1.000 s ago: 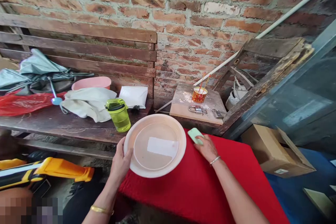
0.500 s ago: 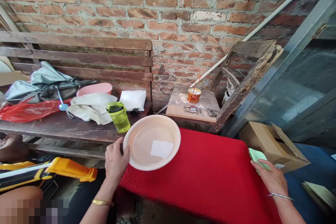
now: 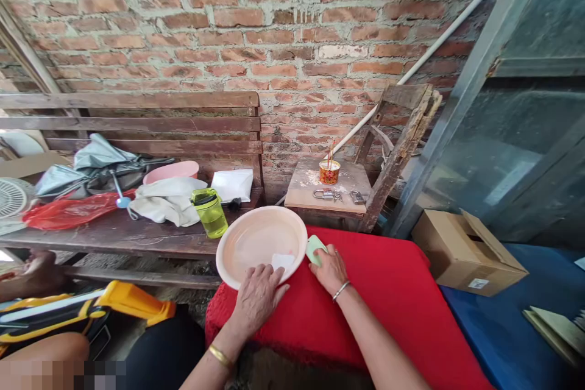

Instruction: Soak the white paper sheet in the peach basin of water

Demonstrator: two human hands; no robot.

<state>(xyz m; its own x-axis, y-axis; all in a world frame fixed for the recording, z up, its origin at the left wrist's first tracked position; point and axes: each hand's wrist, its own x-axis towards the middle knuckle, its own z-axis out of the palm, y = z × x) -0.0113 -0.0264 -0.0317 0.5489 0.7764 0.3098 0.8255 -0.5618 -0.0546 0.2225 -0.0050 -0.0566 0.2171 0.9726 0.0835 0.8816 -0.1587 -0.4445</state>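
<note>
Now the right hand [image 3: 329, 269], holding a pale green object [image 3: 314, 248], is back beside the basin [image 3: 244, 237], lower centre. The left hand [image 3: 259, 294] has shifted to its near side, grip unclear; work seems centred there.

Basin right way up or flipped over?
Right way up: the basin's rim faces up and its inside shows. The left hand overlaps the near rim; contact, cannot tell.

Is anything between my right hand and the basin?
Only the light green object your right hand holds, at the right side of the basin. Your left hand is at the near rim, outside that gap.
</note>
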